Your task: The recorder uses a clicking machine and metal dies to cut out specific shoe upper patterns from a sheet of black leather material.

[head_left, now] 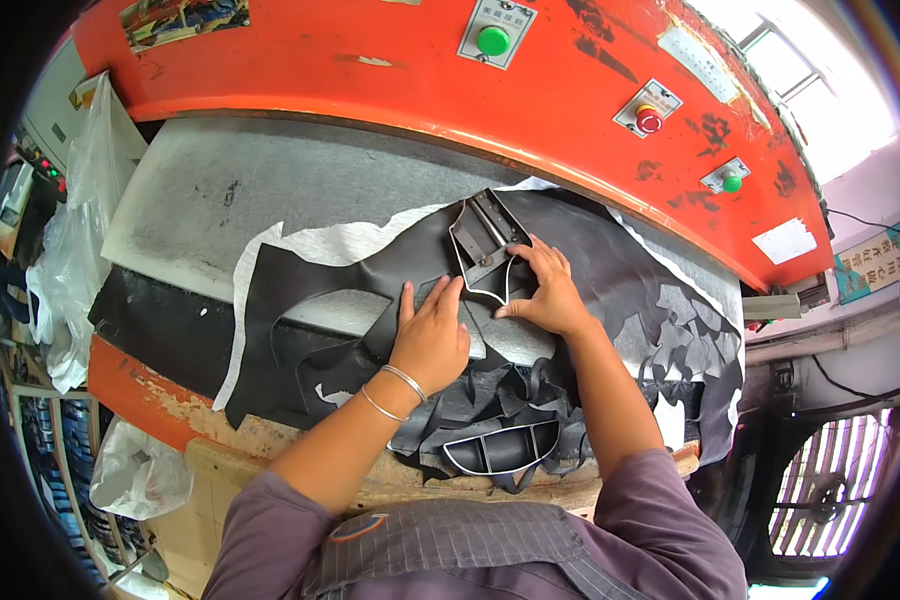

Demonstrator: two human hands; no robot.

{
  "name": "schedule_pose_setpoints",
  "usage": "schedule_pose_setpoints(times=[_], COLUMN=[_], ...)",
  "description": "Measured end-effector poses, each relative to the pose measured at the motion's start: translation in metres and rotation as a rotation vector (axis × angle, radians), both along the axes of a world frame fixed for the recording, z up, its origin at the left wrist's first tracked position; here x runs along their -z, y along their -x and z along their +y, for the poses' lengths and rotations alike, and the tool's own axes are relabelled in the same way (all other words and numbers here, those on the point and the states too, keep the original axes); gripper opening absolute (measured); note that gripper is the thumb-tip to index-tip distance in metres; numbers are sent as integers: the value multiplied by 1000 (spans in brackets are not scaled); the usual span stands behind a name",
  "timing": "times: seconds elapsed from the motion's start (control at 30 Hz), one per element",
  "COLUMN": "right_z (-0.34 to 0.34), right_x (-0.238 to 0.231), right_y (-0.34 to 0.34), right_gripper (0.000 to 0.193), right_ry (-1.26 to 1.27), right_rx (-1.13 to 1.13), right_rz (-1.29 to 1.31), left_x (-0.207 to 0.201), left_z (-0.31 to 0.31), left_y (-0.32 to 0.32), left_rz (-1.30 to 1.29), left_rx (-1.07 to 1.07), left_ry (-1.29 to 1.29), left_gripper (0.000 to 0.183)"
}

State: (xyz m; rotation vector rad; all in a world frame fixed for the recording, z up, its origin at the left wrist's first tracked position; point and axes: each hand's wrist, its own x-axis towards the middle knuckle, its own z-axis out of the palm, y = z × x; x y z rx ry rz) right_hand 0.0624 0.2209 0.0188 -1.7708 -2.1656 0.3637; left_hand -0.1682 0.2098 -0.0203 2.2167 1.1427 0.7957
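Observation:
A black hide-like sheet (370, 268) with a pale underside lies spread across the grey cutting bed (185, 185), its near part cut into holes and strips. On the sheet sits a metal cutting die (487, 232) with a crossbar and a pointed end. My right hand (550, 293) grips this die at its right side, thumb near the point and fingers on the frame. Just left of the die, my left hand (433, 335) lies with fingers stretched out on the black sheet, holding nothing. Closer to me, a half-moon cutting die (502, 449) rests among black offcuts (490, 400).
An orange press beam (370, 75) spans the far side, carrying green buttons (493, 40) and a red one (649, 121). Plastic bags (75, 240) hang at the left. The worn wooden edge (240, 465) of the bench runs before me.

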Motion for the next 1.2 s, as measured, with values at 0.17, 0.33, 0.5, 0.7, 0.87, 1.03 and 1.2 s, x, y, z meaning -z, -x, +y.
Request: schedule_pose_setpoints(times=[0.17, 0.33, 0.5, 0.7, 0.87, 1.03, 1.2], right_z=[-6, 6, 76, 114, 74, 35, 7], right_x=[6, -15, -73, -51, -52, -19, 1], right_y=[-3, -15, 44, 32, 19, 23, 14], right_gripper=[98, 91, 50, 13, 13, 22, 42], right_ry=[-70, -6, -213, -155, 378, 309, -114], right_rx=[5, -49, -625, -745, 130, 485, 341], right_rz=[17, 78, -418, -323, 129, 305, 251], left_x=[-7, 4, 1, -9, -6, -3, 2], left_z=[0, -6, -2, 15, 26, 20, 27], left_y=[2, 1, -2, 15, 32, 24, 18], left_rz=[-91, -161, -501, -621, -553, -220, -105], left_rx=[57, 14, -91, -205, -246, -148, -112], left_ry=[125, 96, 109, 79, 84, 24, 28], left_gripper=[59, 59, 50, 45, 43, 57, 69])
